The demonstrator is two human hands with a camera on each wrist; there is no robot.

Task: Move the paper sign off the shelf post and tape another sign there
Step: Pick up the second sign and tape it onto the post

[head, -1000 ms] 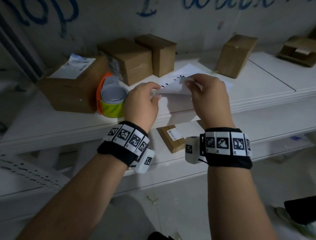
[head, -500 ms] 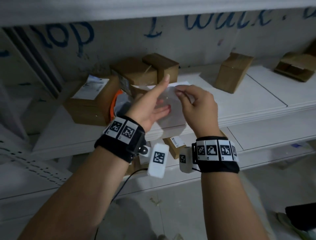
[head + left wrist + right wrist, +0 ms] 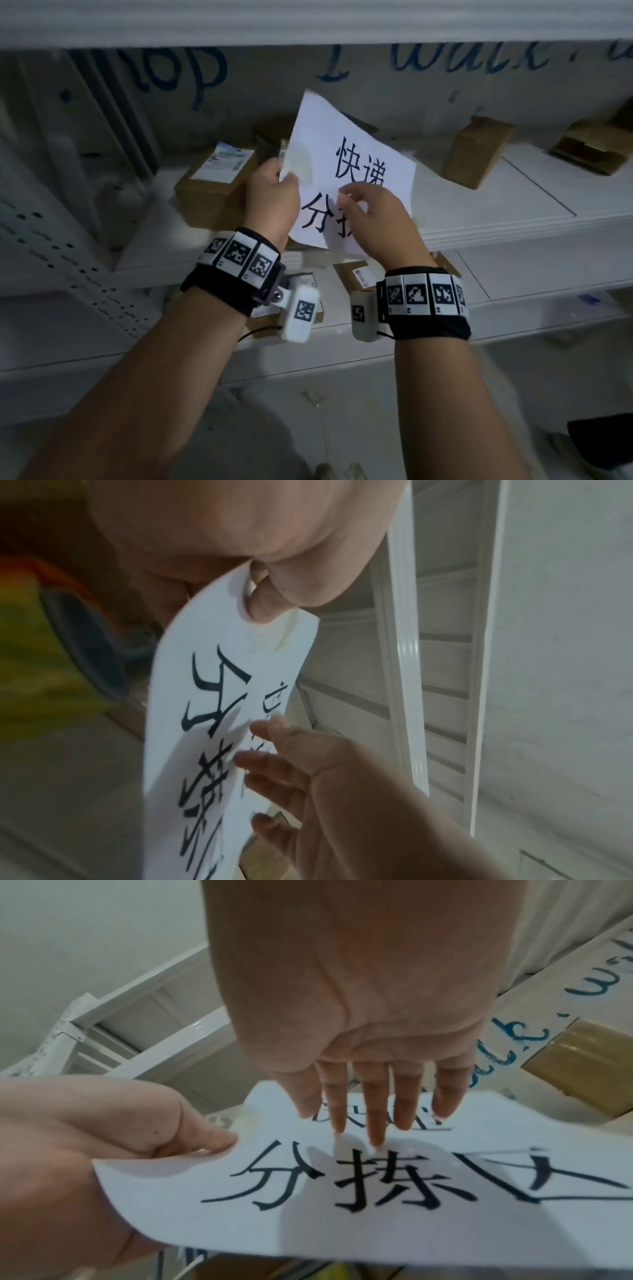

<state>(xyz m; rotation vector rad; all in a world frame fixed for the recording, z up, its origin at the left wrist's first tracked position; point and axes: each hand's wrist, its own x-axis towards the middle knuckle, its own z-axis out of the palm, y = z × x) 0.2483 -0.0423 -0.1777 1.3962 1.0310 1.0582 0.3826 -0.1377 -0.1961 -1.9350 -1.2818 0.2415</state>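
Observation:
A white paper sign with large black characters stands upright in the air in front of the shelf. My left hand pinches its left edge, thumb on the printed face. A patch of clear tape sticks to that edge just above the thumb. My right hand is open, with straight fingertips touching the middle of the sign's face. The white perforated shelf post rises at the left, apart from the sign. A blurred orange and yellow-green tape roll lies behind the sign.
Cardboard boxes stand on the white shelf: a labelled one behind my left hand and others at the right. More parcels lie on the lower shelf. An upper shelf edge runs overhead.
The sign has come up off the shelf and turned upright with its print toward me. My left hand went from open to pinching its edge; my right fingers straightened onto its face.

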